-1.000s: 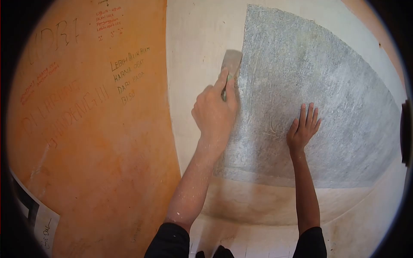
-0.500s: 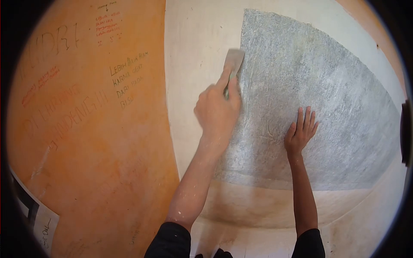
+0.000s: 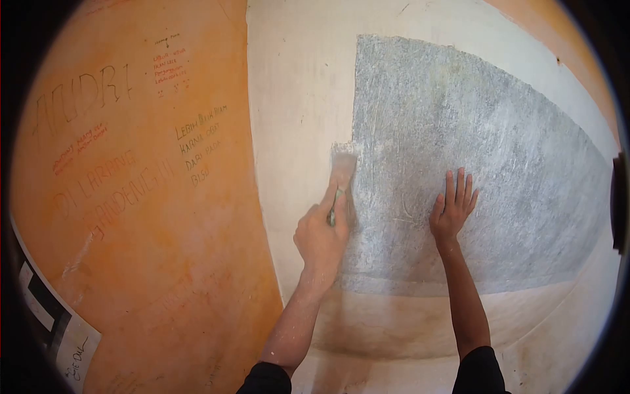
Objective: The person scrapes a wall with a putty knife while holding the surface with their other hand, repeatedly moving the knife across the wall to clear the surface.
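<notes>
My left hand (image 3: 320, 240) is closed around a putty knife (image 3: 342, 169), its greenish handle partly covered by my fingers. The blade points up and lies against the wall at the left edge of a rough grey patch (image 3: 420, 125). Just above the blade tip is a small mottled grey-white mark (image 3: 342, 147) on the cream paint. Over on the grey patch my right hand (image 3: 453, 210) rests flat, fingers spread, holding nothing. White specks dot my left forearm.
Cream wall (image 3: 295, 85) borders the grey patch. To the left, an orange wall (image 3: 164, 262) carries handwriting in several places. A black-and-white sheet (image 3: 72, 354) shows at lower left. A dark object (image 3: 619, 203) stands at the right edge.
My left hand and the putty knife have moved down along the patch's left edge. A mottled mark now shows above the blade. My right hand stays on the patch; the view has shifted slightly.
</notes>
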`<state>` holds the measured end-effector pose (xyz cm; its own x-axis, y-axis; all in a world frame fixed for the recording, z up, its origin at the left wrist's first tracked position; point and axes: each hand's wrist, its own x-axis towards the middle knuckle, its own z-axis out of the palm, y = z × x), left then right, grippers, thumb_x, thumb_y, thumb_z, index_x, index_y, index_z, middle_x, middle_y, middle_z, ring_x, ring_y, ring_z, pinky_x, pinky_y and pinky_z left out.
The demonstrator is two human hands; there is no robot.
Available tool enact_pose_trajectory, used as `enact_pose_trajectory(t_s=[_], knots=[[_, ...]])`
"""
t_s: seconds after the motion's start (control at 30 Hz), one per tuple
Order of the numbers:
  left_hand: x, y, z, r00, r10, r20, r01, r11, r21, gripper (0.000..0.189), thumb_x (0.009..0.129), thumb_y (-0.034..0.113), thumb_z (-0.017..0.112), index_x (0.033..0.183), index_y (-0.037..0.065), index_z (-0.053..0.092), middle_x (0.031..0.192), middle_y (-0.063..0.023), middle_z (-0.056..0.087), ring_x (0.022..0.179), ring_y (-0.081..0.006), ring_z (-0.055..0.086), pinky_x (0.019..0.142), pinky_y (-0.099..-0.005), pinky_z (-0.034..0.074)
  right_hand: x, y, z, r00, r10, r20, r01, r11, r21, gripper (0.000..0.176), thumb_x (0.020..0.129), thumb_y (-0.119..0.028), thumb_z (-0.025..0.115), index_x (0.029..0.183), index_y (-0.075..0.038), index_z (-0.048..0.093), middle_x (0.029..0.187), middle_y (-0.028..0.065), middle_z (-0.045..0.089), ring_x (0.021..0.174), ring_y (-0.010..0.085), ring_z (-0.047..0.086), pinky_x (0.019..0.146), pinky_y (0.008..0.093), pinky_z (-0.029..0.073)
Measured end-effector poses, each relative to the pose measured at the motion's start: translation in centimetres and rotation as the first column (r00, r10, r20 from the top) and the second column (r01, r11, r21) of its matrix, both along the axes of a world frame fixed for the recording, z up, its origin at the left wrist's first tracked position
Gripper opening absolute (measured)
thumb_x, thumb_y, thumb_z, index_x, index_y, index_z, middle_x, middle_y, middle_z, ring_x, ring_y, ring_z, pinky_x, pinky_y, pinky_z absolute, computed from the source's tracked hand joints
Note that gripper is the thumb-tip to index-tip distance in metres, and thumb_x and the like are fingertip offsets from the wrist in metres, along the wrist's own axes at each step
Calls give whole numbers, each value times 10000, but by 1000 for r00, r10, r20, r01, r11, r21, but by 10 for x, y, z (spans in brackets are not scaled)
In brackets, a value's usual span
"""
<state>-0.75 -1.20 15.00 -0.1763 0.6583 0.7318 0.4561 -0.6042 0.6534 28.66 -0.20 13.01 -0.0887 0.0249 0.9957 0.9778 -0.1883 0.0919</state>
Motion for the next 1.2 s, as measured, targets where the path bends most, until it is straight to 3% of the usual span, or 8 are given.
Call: enact_pose_trajectory(t_s=[0.23,0.3,0.4,0.5,0.6,0.8,1.07,1.2], knots=[[-2,3,11,999,-4,-32,2,997,-77,351,941,310,599,1233,125,659,597,-148,590,518,-161,524,538,-316,414,-4,-1,-2,1000,12,-14,-12,1000,-8,444,1000,-279,377,1400,-128,496,1505,97,401,1420,323,295,1148,554,126],[-1,8,-4,1000,9,-2,-9,996,85,352,944,311,595,1238,128,657,560,-144,548,492,-140,468,523,-323,396,-1,1,0,1000,2,-6,-2,1000,-3,446,999,-274,377,1402,-124,493,1505,102,400,1421,327,293,1148,555,124],[4,17,-5,996,-63,66,55,992,116,353,946,312,586,1240,130,655,541,-150,511,480,-135,424,514,-328,384,-2,2,0,1000,13,-2,-13,1000,11,446,1000,-275,375,1403,-123,492,1502,106,402,1420,330,294,1148,556,120],[11,39,49,993,-22,119,-3,980,201,356,948,308,580,1237,115,654,542,-154,502,484,-134,417,510,-326,380,-4,1,1,1000,10,-10,-10,1000,6,445,1002,-276,372,1404,-125,492,1501,109,405,1420,330,296,1148,555,117],[2,14,83,997,-12,75,3,993,118,361,951,299,577,1240,94,647,545,-160,498,484,-129,422,506,-324,375,0,3,1,1000,24,5,-24,1000,16,444,1004,-278,368,1404,-128,491,1499,107,407,1419,329,297,1147,554,120],[5,10,-24,999,-40,19,40,999,5,394,955,327,571,1263,89,630,562,-158,532,489,-135,434,509,-322,381,-2,2,0,1000,-7,0,7,1000,15,448,1010,-289,359,1409,-130,483,1497,100,412,1419,323,300,1144,553,130],[6,33,51,995,-74,64,68,992,103,398,959,339,565,1250,78,638,641,-165,618,531,-120,476,542,-305,411,-2,4,-1,1000,18,5,-18,1000,22,442,1010,-276,364,1409,-130,487,1500,99,410,1421,320,298,1144,551,123],[0,35,-5,996,-68,49,62,991,117,368,968,277,565,1271,76,621,766,-157,670,593,-134,516,578,-297,430,-1,5,0,1000,26,9,-26,999,38,440,1010,-271,368,1408,-129,490,1501,98,410,1421,318,299,1144,542,127]])
